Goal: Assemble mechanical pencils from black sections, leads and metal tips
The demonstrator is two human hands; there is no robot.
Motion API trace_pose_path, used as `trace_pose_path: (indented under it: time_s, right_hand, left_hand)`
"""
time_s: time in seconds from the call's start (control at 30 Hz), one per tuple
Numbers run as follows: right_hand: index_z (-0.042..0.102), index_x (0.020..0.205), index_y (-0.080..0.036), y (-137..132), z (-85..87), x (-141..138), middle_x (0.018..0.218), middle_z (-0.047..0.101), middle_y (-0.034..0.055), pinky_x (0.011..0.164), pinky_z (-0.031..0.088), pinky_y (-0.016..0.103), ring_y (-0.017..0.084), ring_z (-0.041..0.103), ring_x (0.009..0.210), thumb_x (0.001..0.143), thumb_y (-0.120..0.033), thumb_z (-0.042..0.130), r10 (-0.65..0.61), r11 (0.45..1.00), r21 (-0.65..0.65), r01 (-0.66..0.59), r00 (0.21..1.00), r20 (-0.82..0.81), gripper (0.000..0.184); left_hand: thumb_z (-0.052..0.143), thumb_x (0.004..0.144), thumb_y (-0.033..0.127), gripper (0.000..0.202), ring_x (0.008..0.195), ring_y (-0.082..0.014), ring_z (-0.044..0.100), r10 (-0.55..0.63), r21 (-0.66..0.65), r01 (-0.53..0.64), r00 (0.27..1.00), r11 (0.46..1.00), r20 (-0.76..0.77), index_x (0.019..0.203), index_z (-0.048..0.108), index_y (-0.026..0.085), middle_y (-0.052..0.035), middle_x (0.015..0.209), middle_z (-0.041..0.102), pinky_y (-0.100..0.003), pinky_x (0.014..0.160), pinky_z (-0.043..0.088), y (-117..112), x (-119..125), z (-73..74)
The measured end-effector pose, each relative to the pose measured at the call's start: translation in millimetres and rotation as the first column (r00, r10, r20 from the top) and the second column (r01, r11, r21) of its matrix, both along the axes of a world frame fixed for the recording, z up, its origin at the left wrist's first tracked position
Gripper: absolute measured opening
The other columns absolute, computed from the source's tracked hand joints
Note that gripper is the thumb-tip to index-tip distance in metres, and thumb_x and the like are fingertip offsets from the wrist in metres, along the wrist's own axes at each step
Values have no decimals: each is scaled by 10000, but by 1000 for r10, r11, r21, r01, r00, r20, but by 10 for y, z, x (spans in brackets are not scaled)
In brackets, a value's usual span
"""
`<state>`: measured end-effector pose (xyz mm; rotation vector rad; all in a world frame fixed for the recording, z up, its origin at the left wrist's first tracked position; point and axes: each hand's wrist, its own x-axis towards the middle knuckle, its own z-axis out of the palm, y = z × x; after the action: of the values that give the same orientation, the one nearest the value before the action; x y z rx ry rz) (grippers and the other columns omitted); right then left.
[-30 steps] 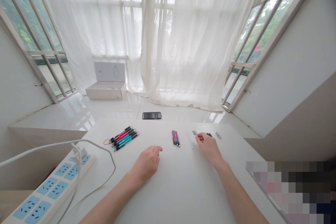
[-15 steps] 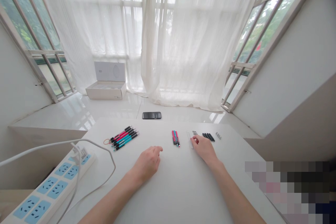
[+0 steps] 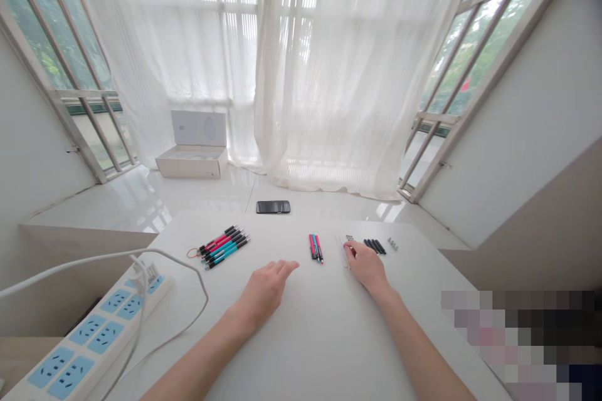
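Observation:
My left hand (image 3: pixel 266 288) hovers or rests over the white table with its fingers stretched out to the right, holding nothing I can see. To the right, my right hand (image 3: pixel 365 264) has its thumb and fingers pinched together at the thin, pale rods (image 3: pixel 341 252); what is between the fingertips is hidden. Just beyond those fingertips lie small metallic pieces (image 3: pixel 348 237). Several black sleeve-like grips (image 3: pixel 375 246) lie right of the hand, with small grey tips (image 3: pixel 392 244) farther right. Red and teal pen barrels (image 3: pixel 316 248) lie between my hands.
Several red, teal and black pens (image 3: pixel 226 247) lie in a row at the left, beside a rubber band (image 3: pixel 192 253). A power strip (image 3: pixel 96 332) with a white cable (image 3: pixel 205 294) occupies the left edge. A phone (image 3: pixel 273 207) and an opened white box (image 3: pixel 190 163) sit beyond the table.
My left fingers have stretched out farther to the right. My right hand stays by the pale rods, its fingertips slightly shifted. The view has moved slightly.

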<state>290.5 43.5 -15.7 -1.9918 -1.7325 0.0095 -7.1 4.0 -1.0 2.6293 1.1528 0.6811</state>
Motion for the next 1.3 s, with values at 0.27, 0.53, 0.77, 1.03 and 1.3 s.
trace_pose_path:
  time_s: [0.27, 0.53, 0.77, 1.03, 1.3]
  right_hand:
    - [669, 988, -201, -66, 140, -100, 781, 687, 63, 656, 436, 310, 195, 591, 656, 897, -355, 409, 141, 980, 161, -117, 978, -152, 316]
    - [646, 994, -254, -413, 304, -852, 802, 648, 30, 611, 429, 279, 130, 507, 561, 895, -363, 499, 645, 764, 168, -623, 737, -200, 208]
    - [614, 935, -244, -428, 227, -1020, 902, 653, 34, 596, 455, 264, 131, 565, 651, 878, -314, 526, 661, 739, 174, -651, 651, -373, 127]
    - [598, 830, -215, -348, 347, -869, 734, 603, 8, 555, 438, 258, 142, 546, 651, 840, -478, 566, 509, 833, 166, -527, 615, -602, 265]
    - [586, 828, -188, -188, 317, -638, 716, 578, 13, 557, 433, 253, 143, 533, 660, 763, -558, 632, 373, 902, 187, -389, 485, -791, 378]
  left_hand:
    - [327, 938, 110, 428, 996, -185, 606, -5, -100, 23, 984, 995, 178, 1348, 343, 230, -75, 1108, 624, -365, 890, 509, 11, 12, -36]
    - [342, 914, 81, 512, 1005, -169, 606, -85, -154, 129, 960, 980, 268, 1400, 271, 226, -96, 1226, 594, -361, 902, 513, 29, 9, -121]
    - [354, 944, 140, 473, 937, -155, 651, -67, -230, 131, 961, 964, 267, 1395, 261, 250, -63, 1177, 640, -304, 834, 529, 7, 12, -96]
    - [460, 921, 237, 329, 946, -173, 655, 9, -177, 41, 962, 983, 274, 1250, 474, 217, -61, 1153, 655, -310, 854, 524, -18, 39, 6]
    - [471, 919, 296, 202, 724, -163, 667, 106, -57, -98, 982, 994, 159, 1008, 634, 215, -22, 840, 723, -249, 670, 485, -38, 39, 26]
